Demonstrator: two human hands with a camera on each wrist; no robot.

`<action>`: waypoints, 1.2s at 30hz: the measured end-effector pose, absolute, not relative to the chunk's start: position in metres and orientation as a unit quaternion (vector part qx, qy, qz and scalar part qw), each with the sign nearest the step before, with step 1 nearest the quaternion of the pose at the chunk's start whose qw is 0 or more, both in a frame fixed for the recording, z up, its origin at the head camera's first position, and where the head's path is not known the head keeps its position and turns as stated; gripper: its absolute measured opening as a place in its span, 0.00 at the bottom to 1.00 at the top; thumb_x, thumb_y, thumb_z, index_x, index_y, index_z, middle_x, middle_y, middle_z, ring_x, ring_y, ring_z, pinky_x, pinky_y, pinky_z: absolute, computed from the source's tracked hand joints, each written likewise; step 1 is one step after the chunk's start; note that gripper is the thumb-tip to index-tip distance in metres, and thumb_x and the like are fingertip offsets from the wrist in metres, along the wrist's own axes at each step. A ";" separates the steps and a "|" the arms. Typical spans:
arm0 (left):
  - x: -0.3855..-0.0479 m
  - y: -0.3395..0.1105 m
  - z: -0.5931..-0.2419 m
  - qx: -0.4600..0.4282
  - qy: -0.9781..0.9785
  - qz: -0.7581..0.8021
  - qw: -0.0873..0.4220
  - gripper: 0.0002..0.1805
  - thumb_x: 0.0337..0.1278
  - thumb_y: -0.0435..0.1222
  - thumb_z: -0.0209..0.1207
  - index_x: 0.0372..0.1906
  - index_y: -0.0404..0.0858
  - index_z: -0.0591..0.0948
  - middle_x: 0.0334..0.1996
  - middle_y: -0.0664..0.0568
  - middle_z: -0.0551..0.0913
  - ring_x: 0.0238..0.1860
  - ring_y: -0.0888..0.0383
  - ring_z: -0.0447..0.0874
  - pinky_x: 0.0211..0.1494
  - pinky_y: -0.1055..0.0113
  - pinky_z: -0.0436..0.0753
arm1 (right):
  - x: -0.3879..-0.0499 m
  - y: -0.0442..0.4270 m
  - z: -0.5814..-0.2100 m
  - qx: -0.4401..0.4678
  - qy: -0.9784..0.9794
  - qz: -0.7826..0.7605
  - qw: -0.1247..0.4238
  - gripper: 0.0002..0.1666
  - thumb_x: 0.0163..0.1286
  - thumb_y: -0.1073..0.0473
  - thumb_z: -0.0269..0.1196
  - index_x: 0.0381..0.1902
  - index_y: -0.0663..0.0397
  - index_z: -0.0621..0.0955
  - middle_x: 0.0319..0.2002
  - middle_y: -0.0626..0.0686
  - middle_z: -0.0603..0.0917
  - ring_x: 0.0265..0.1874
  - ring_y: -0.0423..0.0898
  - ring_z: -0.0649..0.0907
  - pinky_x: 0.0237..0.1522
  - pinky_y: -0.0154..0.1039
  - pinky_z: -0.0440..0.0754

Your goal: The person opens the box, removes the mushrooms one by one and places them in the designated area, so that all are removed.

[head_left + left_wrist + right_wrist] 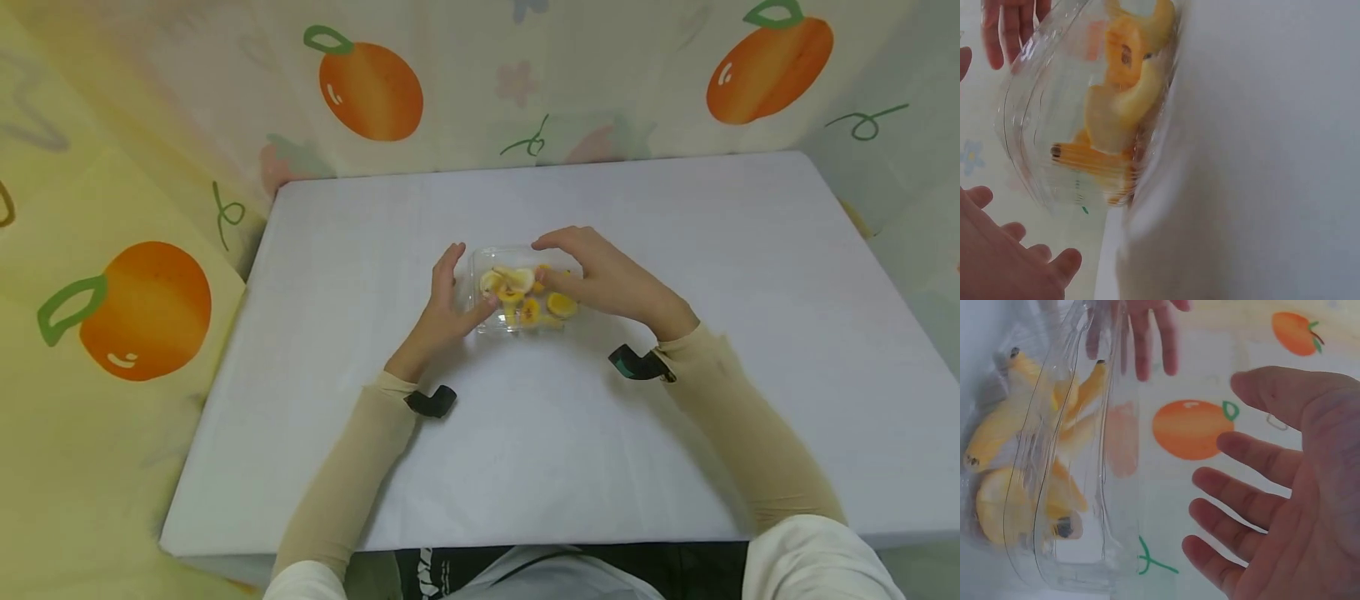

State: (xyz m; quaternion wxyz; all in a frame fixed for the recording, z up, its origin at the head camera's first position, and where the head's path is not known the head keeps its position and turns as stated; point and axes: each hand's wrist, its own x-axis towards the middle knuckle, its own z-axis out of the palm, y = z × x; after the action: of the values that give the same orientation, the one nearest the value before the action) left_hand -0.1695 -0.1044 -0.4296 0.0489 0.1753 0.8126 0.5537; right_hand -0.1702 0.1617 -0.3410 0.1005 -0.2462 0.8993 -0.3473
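Observation:
A clear plastic clamshell box (pixel 495 257) sits on the table, with yellow fruit pieces (pixel 562 305) inside, some shaped like small bananas (pixel 991 434). Its lid lies over the fruit; whether it is latched I cannot tell. My left hand (pixel 442 312) is at the box's left side, thumb by the near edge and fingers straight. Over the right part of the box is my right hand (pixel 600 271), fingers spread. In the right wrist view the right hand (pixel 1272 494) stands apart from the plastic. The left wrist view shows the left hand (pixel 1010 256) with its fingers loose beside the box.
A white cloth covers the table (pixel 570 450). Behind it hangs a curtain (pixel 465 83) printed with oranges, which continues down the left side. Both forearms wear beige sleeves (pixel 352 467) with a dark strap piece (pixel 433 402) at each wrist.

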 end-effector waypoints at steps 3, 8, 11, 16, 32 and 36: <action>-0.161 -0.102 -0.429 0.166 0.818 0.548 0.050 0.56 0.54 0.45 0.66 0.81 0.44 0.44 0.82 0.45 0.37 0.83 0.48 0.37 0.82 0.40 0.48 | -0.167 0.159 -0.344 -0.262 0.898 -0.342 0.086 0.32 0.71 0.48 0.64 0.68 0.54 0.74 0.70 0.55 0.72 0.72 0.54 0.67 0.73 0.58 0.64; -0.155 -0.098 -0.428 0.163 0.826 0.535 0.067 0.58 0.55 0.47 0.67 0.82 0.47 0.42 0.82 0.48 0.35 0.83 0.47 0.35 0.80 0.36 0.47 | -0.164 0.153 -0.349 -0.288 0.896 -0.329 0.073 0.32 0.68 0.52 0.67 0.67 0.57 0.75 0.72 0.60 0.70 0.74 0.60 0.64 0.73 0.63 0.62; -0.153 -0.096 -0.431 0.156 0.827 0.534 0.080 0.56 0.57 0.49 0.65 0.82 0.49 0.41 0.82 0.49 0.35 0.83 0.47 0.34 0.80 0.35 0.46 | -0.163 0.150 -0.351 -0.296 0.896 -0.320 0.080 0.33 0.68 0.52 0.68 0.67 0.57 0.75 0.73 0.62 0.68 0.75 0.62 0.63 0.73 0.65 0.59; -0.150 -0.096 -0.435 0.146 0.826 0.538 0.087 0.58 0.56 0.51 0.65 0.82 0.52 0.40 0.82 0.51 0.36 0.83 0.48 0.35 0.80 0.36 0.47 | -0.160 0.147 -0.354 -0.298 0.899 -0.307 0.091 0.35 0.67 0.50 0.67 0.69 0.55 0.73 0.76 0.62 0.64 0.77 0.63 0.59 0.75 0.66 0.54; -0.147 -0.097 -0.442 0.132 0.819 0.548 0.104 0.65 0.52 0.49 0.71 0.81 0.57 0.34 0.81 0.52 0.39 0.81 0.46 0.47 0.79 0.42 0.58 | -0.153 0.133 -0.365 -0.331 0.914 -0.219 0.078 0.45 0.64 0.42 0.69 0.74 0.49 0.67 0.78 0.63 0.58 0.78 0.65 0.57 0.76 0.67 0.54; -0.148 -0.094 -0.444 0.135 0.815 0.553 0.107 0.66 0.53 0.49 0.71 0.81 0.59 0.32 0.81 0.51 0.39 0.80 0.47 0.48 0.79 0.42 0.58 | -0.153 0.131 -0.367 -0.327 0.916 -0.214 0.094 0.47 0.65 0.41 0.68 0.76 0.49 0.65 0.79 0.62 0.56 0.79 0.65 0.55 0.77 0.66 0.53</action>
State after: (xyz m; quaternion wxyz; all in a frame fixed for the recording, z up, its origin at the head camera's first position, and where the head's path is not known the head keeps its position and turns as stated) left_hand -0.1484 -0.0939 -0.4436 0.1067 0.1348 0.8153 0.5529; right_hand -0.1526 0.1314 -0.3668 0.0942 -0.3275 0.9155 -0.2138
